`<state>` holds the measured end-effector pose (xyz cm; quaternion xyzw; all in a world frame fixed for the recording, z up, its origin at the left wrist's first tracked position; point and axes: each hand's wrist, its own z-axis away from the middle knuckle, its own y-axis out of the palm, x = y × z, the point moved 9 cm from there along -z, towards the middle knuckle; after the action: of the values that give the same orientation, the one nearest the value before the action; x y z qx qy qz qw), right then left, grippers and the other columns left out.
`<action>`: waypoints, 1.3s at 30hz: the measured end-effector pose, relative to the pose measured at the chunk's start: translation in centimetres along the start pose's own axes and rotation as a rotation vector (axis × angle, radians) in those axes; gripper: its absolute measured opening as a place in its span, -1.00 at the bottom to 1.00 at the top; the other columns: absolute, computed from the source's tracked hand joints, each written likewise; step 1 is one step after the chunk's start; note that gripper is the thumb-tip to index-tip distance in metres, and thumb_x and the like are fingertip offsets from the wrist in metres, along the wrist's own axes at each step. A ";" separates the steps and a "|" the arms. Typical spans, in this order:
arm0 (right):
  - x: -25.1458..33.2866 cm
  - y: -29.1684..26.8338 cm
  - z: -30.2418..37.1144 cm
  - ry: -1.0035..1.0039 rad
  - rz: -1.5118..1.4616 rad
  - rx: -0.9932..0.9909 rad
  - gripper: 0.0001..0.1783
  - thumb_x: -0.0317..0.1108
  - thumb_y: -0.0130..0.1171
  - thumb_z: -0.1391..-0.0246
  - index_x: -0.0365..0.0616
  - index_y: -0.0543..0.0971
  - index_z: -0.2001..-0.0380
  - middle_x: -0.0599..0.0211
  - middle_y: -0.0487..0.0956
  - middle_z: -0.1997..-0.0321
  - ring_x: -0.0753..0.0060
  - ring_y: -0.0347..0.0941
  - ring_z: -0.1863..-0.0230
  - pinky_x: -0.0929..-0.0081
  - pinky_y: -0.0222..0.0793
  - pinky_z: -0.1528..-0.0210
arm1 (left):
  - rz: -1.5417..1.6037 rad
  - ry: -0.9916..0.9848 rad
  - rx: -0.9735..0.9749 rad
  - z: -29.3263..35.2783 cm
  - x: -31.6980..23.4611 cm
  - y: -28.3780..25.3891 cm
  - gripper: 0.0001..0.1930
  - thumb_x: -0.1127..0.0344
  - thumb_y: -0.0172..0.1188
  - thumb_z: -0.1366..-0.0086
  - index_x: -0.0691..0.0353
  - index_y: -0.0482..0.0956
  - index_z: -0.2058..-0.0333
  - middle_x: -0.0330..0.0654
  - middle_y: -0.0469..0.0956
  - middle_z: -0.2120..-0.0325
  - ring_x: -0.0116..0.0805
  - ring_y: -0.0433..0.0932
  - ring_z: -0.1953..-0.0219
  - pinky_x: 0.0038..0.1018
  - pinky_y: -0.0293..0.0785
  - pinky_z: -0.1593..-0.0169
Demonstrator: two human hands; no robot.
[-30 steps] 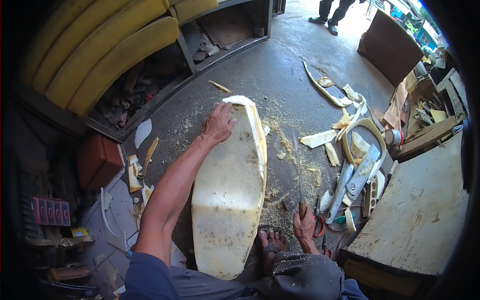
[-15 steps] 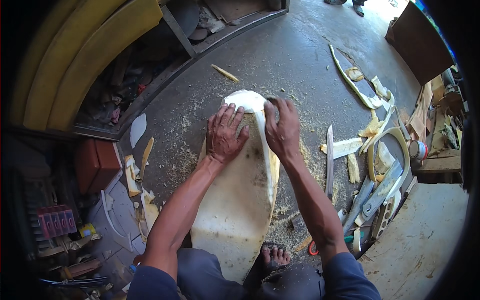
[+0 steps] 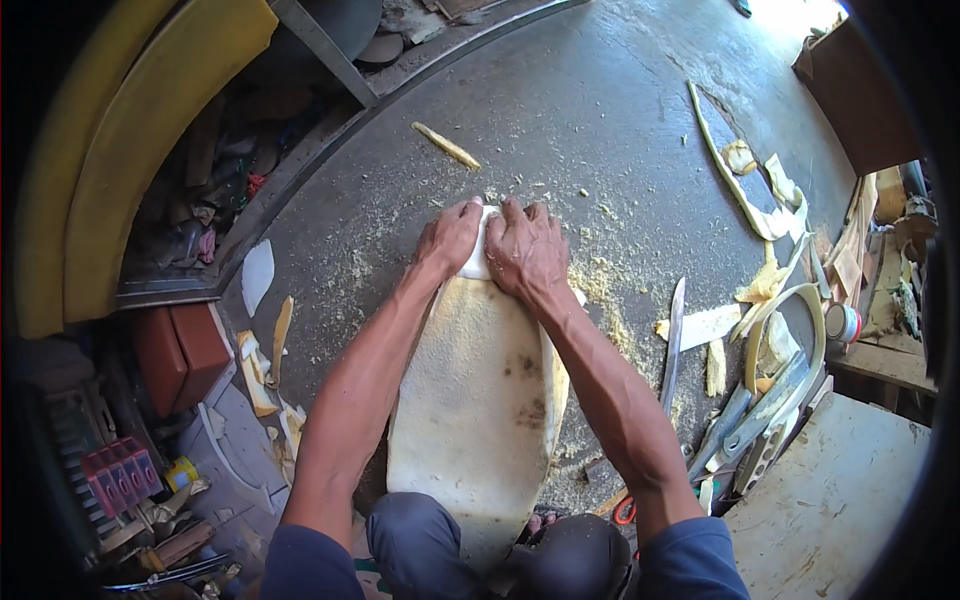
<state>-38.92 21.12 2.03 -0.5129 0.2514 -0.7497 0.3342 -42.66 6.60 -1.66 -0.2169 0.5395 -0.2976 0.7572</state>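
A long yellowish-white foam pad (image 3: 470,400) with dark stains stretches away from between my knees. Its far end carries a smooth white section (image 3: 478,258), partly covered by my hands. My left hand (image 3: 450,240) is closed around the left side of that end, its fingertips hidden over the far edge. Close beside it, my right hand (image 3: 525,245) presses over the top and right side with bent fingers. Both hands hold the pad's far end. To the right, a long knife blade (image 3: 676,335) lies on the floor.
Foam crumbs (image 3: 602,290) litter the grey floor. Offcut strips (image 3: 748,205) and flat tools (image 3: 765,400) lie at the right, near a pale board (image 3: 830,500). Red scissor handles (image 3: 624,511) show by my right forearm. Brown boxes (image 3: 180,355) and a rack (image 3: 345,55) stand left.
My left hand has gone from lying spread on the pad to gripping its far end. My right hand has moved left from the right edge onto that end. The view has shifted slightly.
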 end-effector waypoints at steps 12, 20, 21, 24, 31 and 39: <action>-0.5 0.7 -1.4 -0.081 -0.035 -0.060 -0.49 -0.03 -0.14 -0.40 -0.20 0.57 -0.08 -0.21 0.57 0.00 -0.20 0.50 -0.07 -0.22 0.34 -0.12 | -0.250 0.216 -0.105 0.0 -1.0 0.2 -0.49 0.09 -0.18 -0.49 0.38 0.64 0.35 0.33 0.65 0.34 0.37 0.66 0.25 0.04 0.57 0.05; -1.0 1.3 -3.0 -0.325 0.191 -0.160 -0.47 -0.05 -0.24 -0.44 -0.25 0.59 0.06 -0.16 0.66 0.16 -0.18 0.64 0.05 -0.05 0.54 -0.06 | -0.337 0.400 -0.111 -0.9 -1.9 1.8 -0.38 0.05 -0.19 -0.47 0.47 0.68 0.46 0.36 0.66 0.39 0.33 0.70 0.25 0.03 0.58 0.01; 0.0 -0.1 -1.6 -0.240 0.187 -0.068 -0.47 -0.03 -0.23 -0.43 -0.19 0.60 0.04 -0.09 0.66 0.01 -0.22 0.62 -0.02 -0.06 0.53 -0.12 | -0.396 0.497 -0.133 -0.7 -3.0 1.7 -0.37 0.04 -0.19 -0.46 0.49 0.69 0.45 0.38 0.66 0.37 0.34 0.70 0.23 0.03 0.58 -0.02; 0.1 0.9 -2.4 -0.224 0.196 -0.009 -0.48 -0.02 -0.23 -0.42 -0.13 0.62 0.02 -0.08 0.64 -0.07 -0.23 0.61 -0.05 -0.05 0.52 -0.15 | -0.231 0.157 -0.053 -1.2 -1.1 1.1 -0.36 0.02 -0.19 -0.45 0.51 0.71 0.35 0.42 0.65 0.26 0.34 0.69 0.14 -0.02 0.55 -0.10; 0.0 0.9 -2.8 -0.233 0.225 -0.017 -0.53 -0.11 -0.22 -0.44 -0.15 0.65 0.10 -0.05 0.66 0.07 -0.16 0.65 0.03 -0.03 0.57 -0.08 | -0.238 0.092 -0.029 -1.1 -1.6 0.9 -0.34 -0.03 -0.22 -0.46 0.50 0.72 0.25 0.38 0.66 0.16 0.36 0.65 0.01 -0.03 0.48 -0.21; -0.1 1.2 -3.1 -0.282 0.222 -0.054 -0.62 -0.19 -0.11 -0.40 -0.21 0.63 0.17 -0.05 0.69 0.16 -0.12 0.69 0.13 0.01 0.64 0.07 | -0.268 0.053 -0.006 -0.9 -1.5 1.2 -0.34 -0.02 -0.24 -0.47 0.47 0.72 0.21 0.36 0.65 0.12 0.37 0.62 -0.03 -0.04 0.44 -0.26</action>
<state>-41.49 20.50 0.05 -0.5911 0.2771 -0.6218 0.4328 -43.66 8.49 -1.65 -0.2814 0.5264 -0.4003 0.6954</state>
